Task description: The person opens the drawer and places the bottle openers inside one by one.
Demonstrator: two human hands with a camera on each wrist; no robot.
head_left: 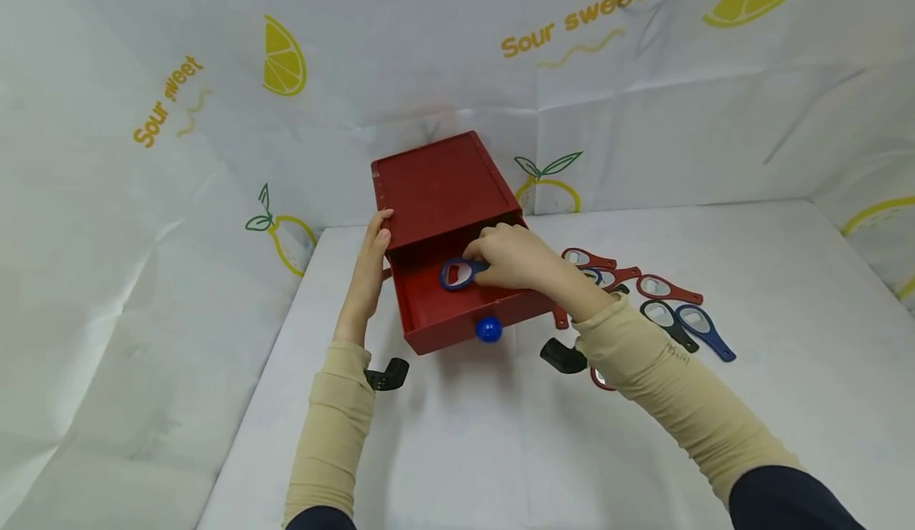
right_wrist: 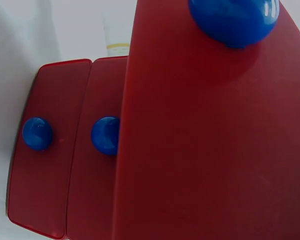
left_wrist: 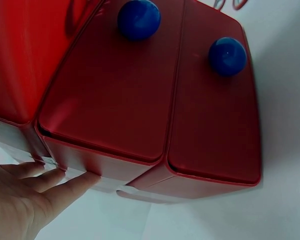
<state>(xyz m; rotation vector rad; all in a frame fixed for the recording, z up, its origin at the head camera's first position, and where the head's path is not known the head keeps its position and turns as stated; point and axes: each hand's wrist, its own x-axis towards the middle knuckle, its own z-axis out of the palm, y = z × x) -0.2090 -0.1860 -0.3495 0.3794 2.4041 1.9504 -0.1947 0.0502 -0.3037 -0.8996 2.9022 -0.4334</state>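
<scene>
Right hand (head_left: 516, 260) pinched the blue bottle opener (head_left: 466, 273) inside the open top drawer (head_left: 442, 333), toward its left edge (touching bottom or not, I couldn't tell)! Left hand (head_left: 366, 277), fingers straight, braced the red drawer cabinet (head_left: 439, 188); a low, flat release looked wisest.

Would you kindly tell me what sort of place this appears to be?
Probably a staged recording corner: a lemon-printed white backdrop rises behind a plain white table, which bears a red drawer unit.
</scene>
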